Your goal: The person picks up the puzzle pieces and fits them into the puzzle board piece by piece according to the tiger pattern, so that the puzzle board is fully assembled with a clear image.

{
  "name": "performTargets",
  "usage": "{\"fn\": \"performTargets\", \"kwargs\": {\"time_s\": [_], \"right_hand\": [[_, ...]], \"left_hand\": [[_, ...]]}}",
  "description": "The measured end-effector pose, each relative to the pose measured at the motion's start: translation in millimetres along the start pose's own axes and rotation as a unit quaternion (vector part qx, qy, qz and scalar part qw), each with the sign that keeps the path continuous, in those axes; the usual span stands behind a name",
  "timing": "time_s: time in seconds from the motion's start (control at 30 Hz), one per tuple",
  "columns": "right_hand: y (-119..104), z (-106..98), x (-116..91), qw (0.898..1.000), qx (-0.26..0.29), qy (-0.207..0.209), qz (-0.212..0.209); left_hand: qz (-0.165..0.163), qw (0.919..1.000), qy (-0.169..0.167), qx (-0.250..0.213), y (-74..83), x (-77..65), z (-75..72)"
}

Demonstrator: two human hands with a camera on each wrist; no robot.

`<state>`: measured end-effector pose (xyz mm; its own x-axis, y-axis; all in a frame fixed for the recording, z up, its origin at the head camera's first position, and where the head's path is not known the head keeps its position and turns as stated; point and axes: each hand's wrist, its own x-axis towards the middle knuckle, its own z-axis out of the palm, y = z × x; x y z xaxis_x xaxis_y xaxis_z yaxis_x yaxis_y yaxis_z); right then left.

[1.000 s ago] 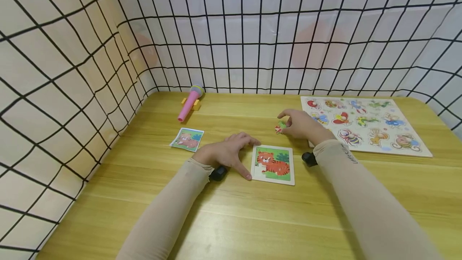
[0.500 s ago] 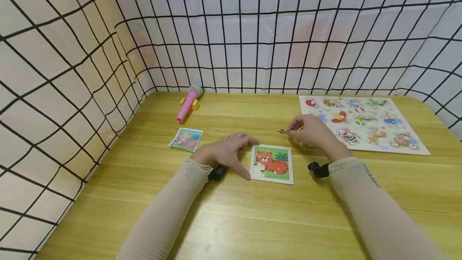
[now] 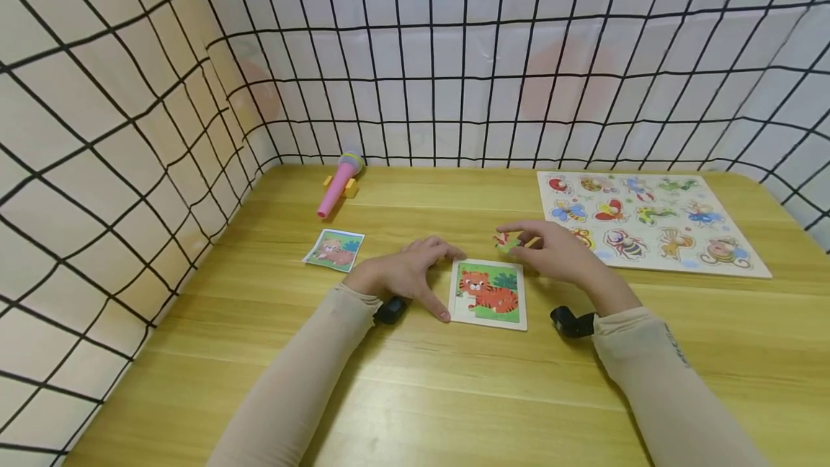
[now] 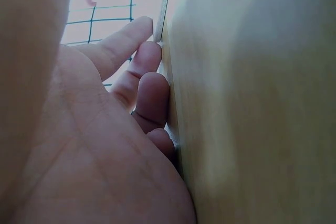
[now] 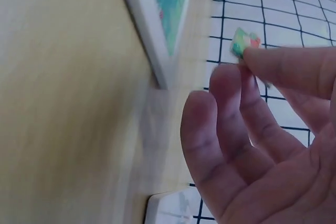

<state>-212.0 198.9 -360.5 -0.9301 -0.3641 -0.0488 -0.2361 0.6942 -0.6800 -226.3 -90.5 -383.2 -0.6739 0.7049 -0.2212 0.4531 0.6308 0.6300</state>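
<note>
A square tiger puzzle [image 3: 489, 294] with a pale wooden frame lies flat on the table, a bare white patch showing at its lower left. My left hand [image 3: 411, 276] rests on the table beside it, thumb at the lower left corner and a fingertip at the upper left corner. Between thumb and fingers, my right hand [image 3: 558, 251] pinches a small green, red and white puzzle piece [image 3: 503, 242] just above the frame's far right edge. In the right wrist view that puzzle piece [image 5: 242, 43] is held at the tips, the other fingers loosely bent.
A small tiger picture card [image 3: 334, 250] lies left of the left hand. Behind it a pink toy microphone [image 3: 337, 189] leans on yellow blocks [image 3: 351, 188]. A large insect peg board [image 3: 648, 225] lies at the back right. Black netting [image 3: 428, 81] surrounds the table.
My right hand has come nearer to me and turned the puzzle piece, edge-on half a second ago, so its printed face shows again. The left hand and the tiger puzzle have stayed put.
</note>
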Motion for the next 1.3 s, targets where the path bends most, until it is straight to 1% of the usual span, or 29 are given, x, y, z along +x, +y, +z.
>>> {"fn": "performTargets", "kwargs": {"time_s": [0.13, 0.2, 0.27, 0.4, 0.47, 0.57, 0.73, 0.93, 1.0, 1.3], "right_hand": [[-2, -1, -3, 1.000, 0.022, -0.009, -0.007], [-4, -1, -4, 0.999, 0.027, -0.021, -0.012], [-5, 0, -4, 0.999, 0.033, -0.040, -0.012], [-8, 4, -5, 0.996, 0.039, -0.083, -0.019], [-10, 7, -5, 0.994, 0.042, -0.101, -0.031], [-13, 15, -5, 0.989, 0.049, -0.123, -0.060], [-18, 29, -3, 0.986, 0.038, -0.133, -0.095], [-24, 36, -4, 0.983, 0.035, -0.141, -0.108], [-25, 38, -4, 0.983, 0.031, -0.145, -0.106], [-27, 42, -5, 0.981, 0.008, -0.155, -0.116]], "left_hand": [[0.008, 1.0000, 0.001, 0.001, -0.6, 2.8, 0.7], [0.010, 0.9999, 0.002, -0.004, -1.0, 3.6, 0.9], [0.008, 0.9999, 0.003, -0.011, -1.2, 3.8, 1.0], [0.007, 1.0000, 0.004, -0.005, -2.1, 2.9, 0.5], [0.007, 1.0000, 0.004, 0.001, -2.1, 2.0, 0.1], [0.005, 1.0000, 0.004, 0.002, -1.8, 0.7, -0.3], [0.003, 1.0000, 0.004, -0.001, -1.3, -0.3, -0.3], [0.001, 0.9999, 0.003, -0.015, 0.6, -0.1, -0.5], [0.002, 0.9998, 0.002, -0.020, 1.0, 0.1, -0.6], [0.000, 1.0000, 0.004, -0.006, 0.2, 0.1, 0.5]]}}
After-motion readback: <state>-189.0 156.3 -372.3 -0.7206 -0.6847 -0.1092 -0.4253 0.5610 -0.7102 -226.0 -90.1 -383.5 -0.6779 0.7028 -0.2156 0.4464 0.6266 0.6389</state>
